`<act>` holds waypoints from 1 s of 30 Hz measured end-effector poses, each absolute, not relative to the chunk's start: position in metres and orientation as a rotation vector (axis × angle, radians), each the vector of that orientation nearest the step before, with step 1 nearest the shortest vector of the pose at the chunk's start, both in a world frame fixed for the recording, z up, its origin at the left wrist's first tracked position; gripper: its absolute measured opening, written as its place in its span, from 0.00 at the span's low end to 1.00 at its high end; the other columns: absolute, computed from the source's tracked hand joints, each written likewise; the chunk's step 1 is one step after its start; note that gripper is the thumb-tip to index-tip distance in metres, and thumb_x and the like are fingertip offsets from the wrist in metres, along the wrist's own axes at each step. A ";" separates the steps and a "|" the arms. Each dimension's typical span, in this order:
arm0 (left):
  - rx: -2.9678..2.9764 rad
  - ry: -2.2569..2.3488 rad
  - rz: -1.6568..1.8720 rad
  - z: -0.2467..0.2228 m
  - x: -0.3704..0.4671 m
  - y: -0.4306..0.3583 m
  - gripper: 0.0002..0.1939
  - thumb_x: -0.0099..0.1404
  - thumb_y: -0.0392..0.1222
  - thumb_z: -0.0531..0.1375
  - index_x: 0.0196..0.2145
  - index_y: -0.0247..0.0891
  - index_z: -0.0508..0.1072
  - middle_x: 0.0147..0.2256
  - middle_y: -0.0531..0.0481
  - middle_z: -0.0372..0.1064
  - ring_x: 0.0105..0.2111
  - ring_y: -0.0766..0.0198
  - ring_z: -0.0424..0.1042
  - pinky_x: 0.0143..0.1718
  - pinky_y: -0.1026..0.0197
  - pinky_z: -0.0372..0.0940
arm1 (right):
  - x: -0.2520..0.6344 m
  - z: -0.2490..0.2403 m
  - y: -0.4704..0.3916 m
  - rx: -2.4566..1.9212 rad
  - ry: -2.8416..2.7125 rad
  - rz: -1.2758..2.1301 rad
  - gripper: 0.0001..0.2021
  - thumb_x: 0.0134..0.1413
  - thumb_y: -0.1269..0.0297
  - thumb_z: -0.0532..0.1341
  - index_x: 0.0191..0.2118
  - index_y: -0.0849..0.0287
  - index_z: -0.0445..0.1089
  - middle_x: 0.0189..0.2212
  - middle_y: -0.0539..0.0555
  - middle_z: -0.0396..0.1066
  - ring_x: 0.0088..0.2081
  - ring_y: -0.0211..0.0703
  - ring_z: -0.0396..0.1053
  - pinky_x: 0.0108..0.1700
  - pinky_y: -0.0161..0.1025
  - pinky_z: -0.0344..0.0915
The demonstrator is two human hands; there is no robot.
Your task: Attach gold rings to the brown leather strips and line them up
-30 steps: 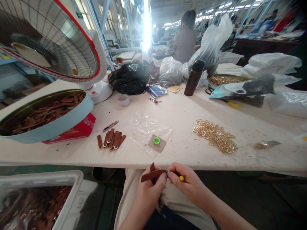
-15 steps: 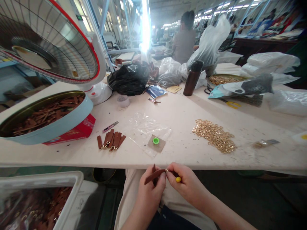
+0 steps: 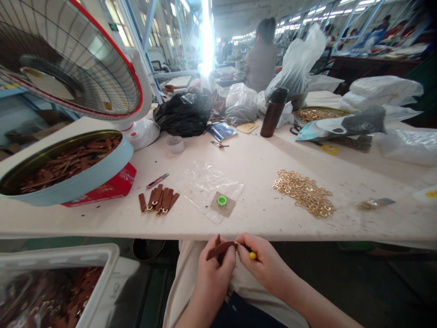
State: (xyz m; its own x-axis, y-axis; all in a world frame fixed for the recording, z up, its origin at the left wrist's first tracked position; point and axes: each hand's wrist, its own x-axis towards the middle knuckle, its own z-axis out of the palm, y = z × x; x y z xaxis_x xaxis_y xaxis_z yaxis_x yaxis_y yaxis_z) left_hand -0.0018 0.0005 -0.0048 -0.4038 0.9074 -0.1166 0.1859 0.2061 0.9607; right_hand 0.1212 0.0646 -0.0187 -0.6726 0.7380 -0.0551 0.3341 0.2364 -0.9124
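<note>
Just below the table's front edge, my left hand (image 3: 217, 266) is closed on brown leather straps (image 3: 220, 250); one points toward my right hand, and another sticks up behind it. My right hand (image 3: 256, 255) is closed too, its thumb and fingertips meeting the strap's end, where a small bit of gold-coloured metal shows. From its curled fingers pokes the yellow end (image 3: 253, 255) of a thin tool, the rest of which is hidden. On the table, finished-looking straps with rings (image 3: 159, 200) lie in a group at left. A heap of gold-coloured rings (image 3: 303, 193) lies to the right.
A green cap-like piece (image 3: 221, 201) sits on a grey square over clear plastic. Thread snips (image 3: 157, 181) lie by the straps. A round tin (image 3: 102, 168) of straps and a fan (image 3: 136, 91) stand left. A white crate (image 3: 111, 264) is at lower left. A bottle (image 3: 273, 113) stands behind.
Both hands stay almost in place, fingertips together at the strap's end. The strap in my left hand has tilted very slightly; the view has shifted a little.
</note>
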 end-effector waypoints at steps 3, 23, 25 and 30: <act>0.856 1.690 1.263 -0.001 -0.005 0.003 0.06 0.51 0.41 0.57 0.22 0.36 0.67 0.21 0.53 0.63 0.25 0.64 0.62 0.28 0.63 0.59 | 0.128 -0.016 0.066 -0.937 -2.083 1.519 0.10 0.57 0.63 0.52 0.28 0.59 0.64 0.22 0.48 0.62 0.25 0.38 0.60 0.28 0.34 0.56; 0.788 1.497 1.141 0.007 -0.003 0.000 0.05 0.49 0.40 0.58 0.22 0.36 0.66 0.22 0.54 0.62 0.26 0.65 0.61 0.30 0.64 0.57 | 0.137 -0.020 0.084 -0.485 -2.082 1.446 0.13 0.57 0.55 0.56 0.27 0.58 0.67 0.28 0.52 0.62 0.30 0.40 0.62 0.32 0.36 0.60; 0.844 1.501 1.120 0.002 -0.001 -0.001 0.06 0.52 0.40 0.57 0.25 0.35 0.67 0.24 0.52 0.65 0.27 0.64 0.62 0.30 0.63 0.58 | 0.138 -0.020 0.083 -0.580 -2.069 1.537 0.15 0.56 0.53 0.56 0.26 0.59 0.65 0.26 0.51 0.61 0.30 0.40 0.61 0.31 0.36 0.59; 1.047 1.556 1.046 -0.004 -0.001 -0.004 0.06 0.58 0.40 0.54 0.27 0.36 0.67 0.25 0.50 0.66 0.27 0.61 0.64 0.29 0.62 0.59 | 0.138 -0.024 0.080 -0.805 -1.947 1.776 0.14 0.52 0.52 0.59 0.26 0.59 0.62 0.21 0.45 0.56 0.24 0.35 0.53 0.26 0.33 0.52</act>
